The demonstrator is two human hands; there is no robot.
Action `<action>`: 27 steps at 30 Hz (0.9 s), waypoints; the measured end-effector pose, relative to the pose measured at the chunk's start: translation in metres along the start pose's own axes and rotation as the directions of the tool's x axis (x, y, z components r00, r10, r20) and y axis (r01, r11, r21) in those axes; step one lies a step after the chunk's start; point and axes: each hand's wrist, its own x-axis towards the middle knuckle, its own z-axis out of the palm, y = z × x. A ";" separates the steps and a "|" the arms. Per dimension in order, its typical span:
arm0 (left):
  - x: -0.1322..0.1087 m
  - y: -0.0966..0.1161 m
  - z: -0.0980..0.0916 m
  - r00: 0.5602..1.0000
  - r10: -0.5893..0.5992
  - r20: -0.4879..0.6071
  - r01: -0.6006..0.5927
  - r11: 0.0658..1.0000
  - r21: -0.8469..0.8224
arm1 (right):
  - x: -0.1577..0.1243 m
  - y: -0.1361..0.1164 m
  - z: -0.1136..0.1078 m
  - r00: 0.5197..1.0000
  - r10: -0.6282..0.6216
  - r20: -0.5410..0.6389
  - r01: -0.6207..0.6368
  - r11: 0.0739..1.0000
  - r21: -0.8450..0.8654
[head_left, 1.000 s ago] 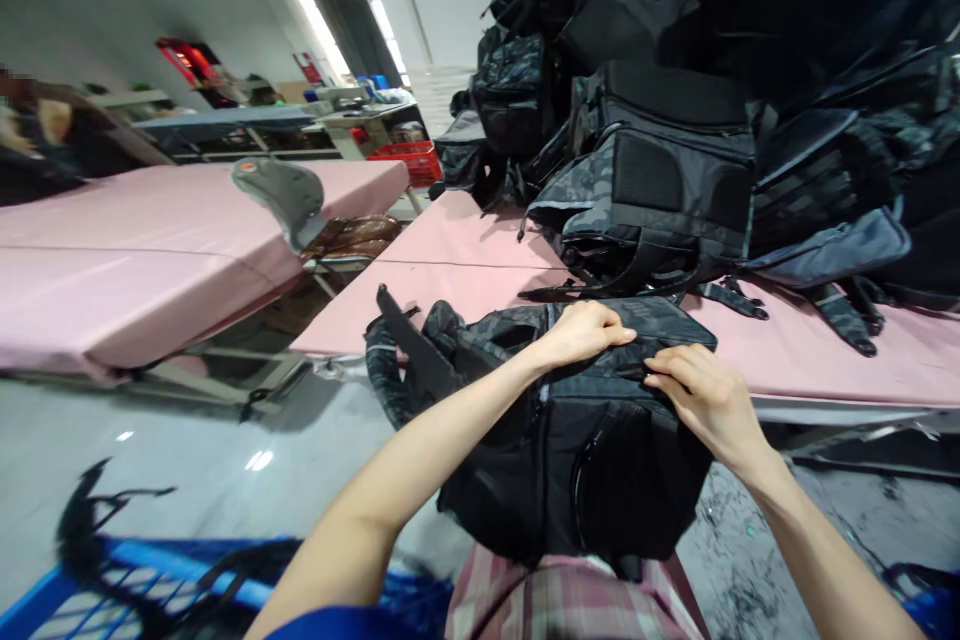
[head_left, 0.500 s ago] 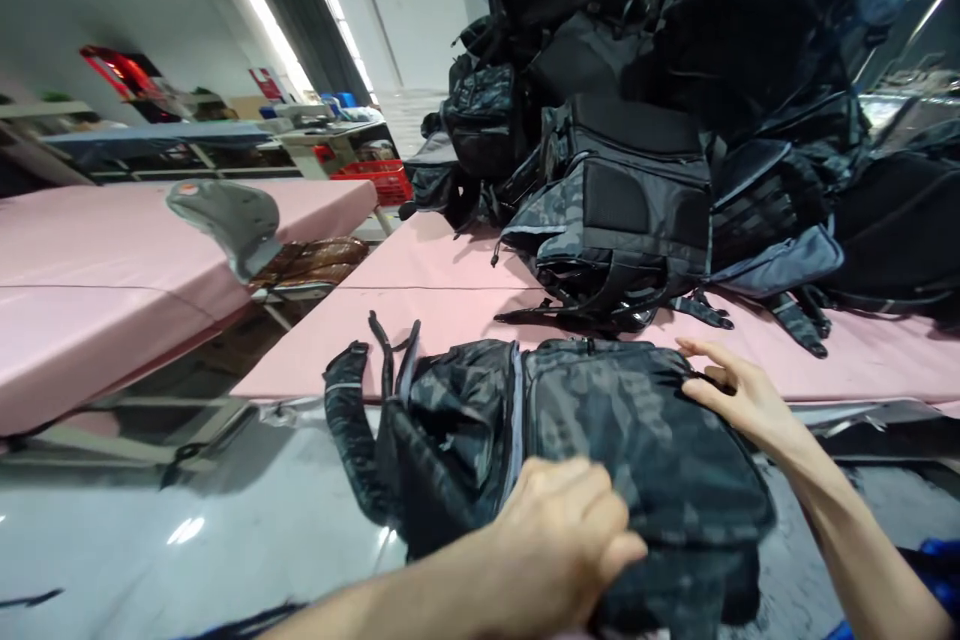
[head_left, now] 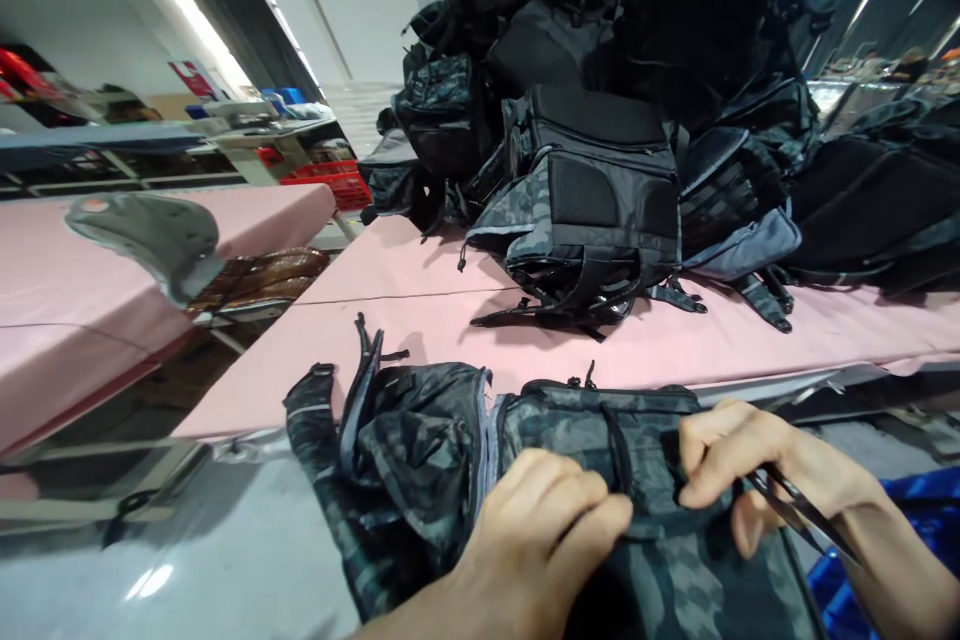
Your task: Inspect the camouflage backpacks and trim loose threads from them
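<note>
A dark camouflage backpack [head_left: 420,450] lies at the pink table's near edge, its strap and an open zipped edge toward the left. My left hand [head_left: 544,530] is closed on the middle of the backpack, knuckles up; the fabric under its fingers is hidden. Over the right part, my right hand [head_left: 739,470] is curled, with thumb and fingers pinching at the dark fabric. A thin dark two-pronged tool, perhaps thread snips [head_left: 806,515], sits in that same hand and points back along the wrist.
Behind the backpack, a big heap of black and camouflage backpacks [head_left: 600,170] covers the far side of the pink table [head_left: 375,270]. To the left stand a grey chair [head_left: 154,235] and another pink table [head_left: 37,270]. A red crate [head_left: 330,185] is farther back.
My right hand has gone from loosely open at the backpack's far edge to curled over its front, with the dark tool now showing. The view has shifted right.
</note>
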 end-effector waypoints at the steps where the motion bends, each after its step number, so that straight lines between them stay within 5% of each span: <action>1: -0.001 0.002 -0.002 0.998 0.051 0.035 -0.049 0.998 -0.040 | -0.002 0.000 -0.002 1.000 0.015 0.027 -0.016 1.000 0.014; 3: -0.003 0.005 -0.006 0.989 0.116 0.089 -0.110 0.992 -0.068 | -0.004 -0.002 -0.007 0.997 0.079 -0.017 -0.080 0.996 -0.042; 8: -0.002 0.004 -0.006 0.968 0.243 0.069 -0.244 0.970 0.010 | 0.000 -0.012 -0.012 0.908 0.125 -0.399 -0.306 0.849 -0.431; 17: -0.002 0.008 -0.008 0.937 0.311 0.157 -0.328 0.940 0.092 | 0.019 -0.008 -0.009 0.985 0.000 -0.170 -0.101 0.802 -0.588; 23: -0.001 0.010 -0.016 0.920 0.272 0.283 -0.317 0.940 0.124 | 0.025 -0.006 -0.007 0.984 0.049 -0.171 -0.139 0.812 -0.567; 27: -0.007 0.008 -0.015 0.933 0.233 0.275 -0.272 0.956 0.110 | 0.029 0.001 -0.011 0.978 0.103 -0.183 -0.187 0.825 -0.534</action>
